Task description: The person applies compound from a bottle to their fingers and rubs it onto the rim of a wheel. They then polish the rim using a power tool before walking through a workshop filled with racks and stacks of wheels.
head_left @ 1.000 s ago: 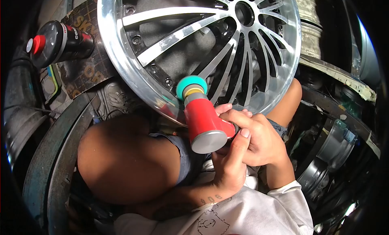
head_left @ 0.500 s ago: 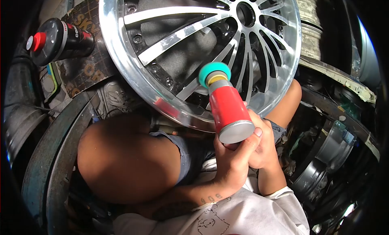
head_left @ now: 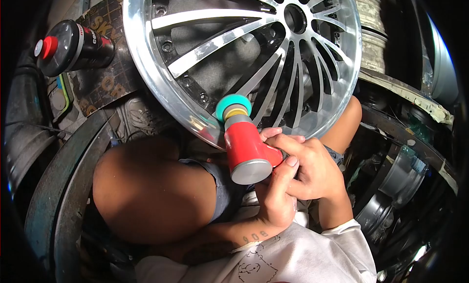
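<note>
A red and silver handheld polisher (head_left: 244, 144) with a round teal pad is tilted over the lower part of a polished multi-spoke wheel rim (head_left: 190, 124). My left hand (head_left: 276, 195), with the tattooed forearm, is wrapped round the polisher's handle, which is mostly hidden. Against it, my right hand (head_left: 312, 168) grips the same handle from the right, its fingers over the upper side. The pad overlaps the rim's inner edge near the spoke ends; whether it touches the metal cannot be told.
A black bottle with a red cap (head_left: 78, 47) lies on a dark printed board (head_left: 115, 73) at upper left. Curved metal strips (head_left: 53, 195) stand at left. More rims (head_left: 400, 180) and a ledge (head_left: 410, 95) are at right. My bare knee (head_left: 151, 195) is below the wheel.
The polisher has moved left and slightly down, its pad now nearer the wheel's lower left edge. My right hand's fingers show more fully across the handle.
</note>
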A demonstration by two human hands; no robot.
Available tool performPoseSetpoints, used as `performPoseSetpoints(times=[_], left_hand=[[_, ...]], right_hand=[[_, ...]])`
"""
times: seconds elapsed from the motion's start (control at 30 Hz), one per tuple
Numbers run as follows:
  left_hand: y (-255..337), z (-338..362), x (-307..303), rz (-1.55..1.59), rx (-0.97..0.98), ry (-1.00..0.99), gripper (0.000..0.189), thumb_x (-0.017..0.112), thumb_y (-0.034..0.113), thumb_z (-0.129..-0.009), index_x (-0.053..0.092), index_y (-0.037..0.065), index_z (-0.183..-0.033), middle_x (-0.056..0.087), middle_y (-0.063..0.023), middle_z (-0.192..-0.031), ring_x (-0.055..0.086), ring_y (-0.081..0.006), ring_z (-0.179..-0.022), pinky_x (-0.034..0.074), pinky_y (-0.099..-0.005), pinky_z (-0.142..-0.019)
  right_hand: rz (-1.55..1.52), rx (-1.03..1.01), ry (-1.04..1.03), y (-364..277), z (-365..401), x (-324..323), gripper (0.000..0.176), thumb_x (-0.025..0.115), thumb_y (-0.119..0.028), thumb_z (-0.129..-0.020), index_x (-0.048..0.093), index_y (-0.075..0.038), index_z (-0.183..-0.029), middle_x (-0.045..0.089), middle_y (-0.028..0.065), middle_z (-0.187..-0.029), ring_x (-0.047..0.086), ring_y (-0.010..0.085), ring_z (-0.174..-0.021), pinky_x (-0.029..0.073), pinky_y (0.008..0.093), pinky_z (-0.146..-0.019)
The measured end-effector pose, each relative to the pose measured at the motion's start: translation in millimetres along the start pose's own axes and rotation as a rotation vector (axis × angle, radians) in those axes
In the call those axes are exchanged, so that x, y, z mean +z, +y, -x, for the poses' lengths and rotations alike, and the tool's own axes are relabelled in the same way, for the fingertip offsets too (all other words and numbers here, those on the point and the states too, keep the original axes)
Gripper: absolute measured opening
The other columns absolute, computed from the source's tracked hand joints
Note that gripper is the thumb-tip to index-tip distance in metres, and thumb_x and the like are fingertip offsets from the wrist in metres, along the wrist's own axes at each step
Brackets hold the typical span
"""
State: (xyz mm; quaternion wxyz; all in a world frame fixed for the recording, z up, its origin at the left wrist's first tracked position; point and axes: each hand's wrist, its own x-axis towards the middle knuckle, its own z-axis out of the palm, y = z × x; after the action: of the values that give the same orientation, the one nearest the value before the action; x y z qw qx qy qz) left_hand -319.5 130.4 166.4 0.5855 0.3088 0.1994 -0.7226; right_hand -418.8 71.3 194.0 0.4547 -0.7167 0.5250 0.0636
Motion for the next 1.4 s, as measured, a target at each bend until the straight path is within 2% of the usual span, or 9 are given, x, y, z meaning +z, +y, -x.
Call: performPoseSetpoints(times=[0.23, 0.47, 0.57, 0.7, 0.8, 0.97, 1.13, 1.23, 1.4], left_hand=[[-3.0, -0.1, 1.2, -0.166, -0.017, -0.006, 0.058, 0.054, 0.012, -0.087, 0.039, -0.001, -0.142, 0.049, -0.0164, -0.135, 0.057, -0.0301, -0.120, 0.044, -0.0432, -0.105], [-5.3, -1.8, -7.2, -0.097, 0.038, -0.052, 0.058, 0.053, 0.015, -0.089, 0.038, 0.000, -0.143, 0.056, -0.0196, -0.127, 0.056, -0.0275, -0.121, 0.042, -0.0396, -0.106], [-3.0, -0.3, -0.9, -0.019, 0.024, 0.027, 0.058, 0.052, 0.018, -0.090, 0.038, 0.000, -0.143, 0.058, -0.0208, -0.126, 0.057, -0.0263, -0.120, 0.041, -0.0387, -0.107], [2.1, -2.6, -3.6, -0.005, 0.015, -0.026, 0.058, 0.052, 0.017, -0.090, 0.038, 0.000, -0.144, 0.058, -0.0209, -0.126, 0.057, -0.0265, -0.120, 0.041, -0.0390, -0.107], [2.5, -3.0, -4.2, -0.036, -0.025, -0.063, 0.059, 0.054, 0.014, -0.089, 0.038, -0.001, -0.144, 0.058, -0.0213, -0.126, 0.057, -0.0271, -0.120, 0.041, -0.0391, -0.107], [-2.4, -1.9, -1.1, -0.182, 0.011, -0.025, 0.059, 0.053, 0.014, -0.090, 0.036, -0.002, -0.145, 0.058, -0.0224, -0.127, 0.057, -0.0281, -0.120, 0.042, -0.0396, -0.107], [-0.2, -1.7, 8.2, -0.102, 0.058, 0.044, 0.058, 0.047, 0.017, -0.092, 0.035, -0.002, -0.146, 0.058, -0.0223, -0.126, 0.056, -0.0289, -0.121, 0.041, -0.0393, -0.107], [-3.9, -5.9, 1.0, -0.079, 0.129, 0.014, 0.058, 0.048, 0.016, -0.092, 0.036, -0.002, -0.145, 0.058, -0.0214, -0.126, 0.056, -0.0285, -0.122, 0.042, -0.0390, -0.106], [3.0, -6.6, 3.3, -0.193, 0.084, -0.044, 0.056, 0.052, 0.013, -0.090, 0.041, -0.004, -0.142, 0.057, -0.0199, -0.126, 0.058, -0.0270, -0.118, 0.045, -0.0377, -0.103]], right_hand=[[-0.142, 0.030, 0.261, 4.2, 17.7, 18.7, 0.048, 0.077, -0.022, -0.074, 0.064, -0.001, -0.115, 0.063, 0.0181, -0.077, 0.063, 0.0416, -0.063, 0.050, 0.0422, -0.058], [-0.110, -0.045, 0.156, 5.7, 7.5, 11.4, 0.048, 0.075, -0.020, -0.073, 0.064, -0.002, -0.117, 0.061, 0.0177, -0.071, 0.062, 0.0400, -0.059, 0.048, 0.0419, -0.054], [-0.050, -0.014, -0.009, 0.5, -1.9, 0.3, 0.051, 0.075, -0.022, -0.072, 0.064, -0.003, -0.118, 0.058, 0.0173, -0.066, 0.061, 0.0403, -0.057, 0.046, 0.0438, -0.051], [-0.055, -0.041, 0.073, 2.7, -3.4, 5.8, 0.051, 0.075, -0.023, -0.072, 0.064, -0.004, -0.118, 0.058, 0.0173, -0.065, 0.061, 0.0408, -0.056, 0.046, 0.0435, -0.051], [-0.150, -0.033, 0.248, 6.9, 4.9, 18.1, 0.049, 0.076, -0.022, -0.074, 0.064, -0.003, -0.117, 0.060, 0.0175, -0.067, 0.061, 0.0408, -0.057, 0.047, 0.0425, -0.052], [-0.123, -0.037, 0.210, 7.1, 8.5, 16.2, 0.046, 0.076, -0.021, -0.074, 0.065, -0.002, -0.115, 0.060, 0.0170, -0.068, 0.062, 0.0392, -0.057, 0.048, 0.0418, -0.052], [-0.015, -0.071, 0.018, 0.0, -5.8, -0.2, 0.049, 0.075, -0.023, -0.074, 0.065, -0.004, -0.118, 0.060, 0.0161, -0.066, 0.062, 0.0385, -0.055, 0.047, 0.0424, -0.052], [-0.013, -0.040, 0.027, -4.4, -11.3, -0.3, 0.050, 0.074, -0.023, -0.075, 0.064, -0.003, -0.120, 0.059, 0.0154, -0.063, 0.062, 0.0378, -0.055, 0.048, 0.0434, -0.052], [-0.145, 0.009, 0.274, 2.9, 2.5, 19.7, 0.048, 0.072, -0.018, -0.076, 0.064, -0.002, -0.120, 0.065, 0.0180, -0.076, 0.067, 0.0388, -0.064, 0.051, 0.0411, -0.057]])
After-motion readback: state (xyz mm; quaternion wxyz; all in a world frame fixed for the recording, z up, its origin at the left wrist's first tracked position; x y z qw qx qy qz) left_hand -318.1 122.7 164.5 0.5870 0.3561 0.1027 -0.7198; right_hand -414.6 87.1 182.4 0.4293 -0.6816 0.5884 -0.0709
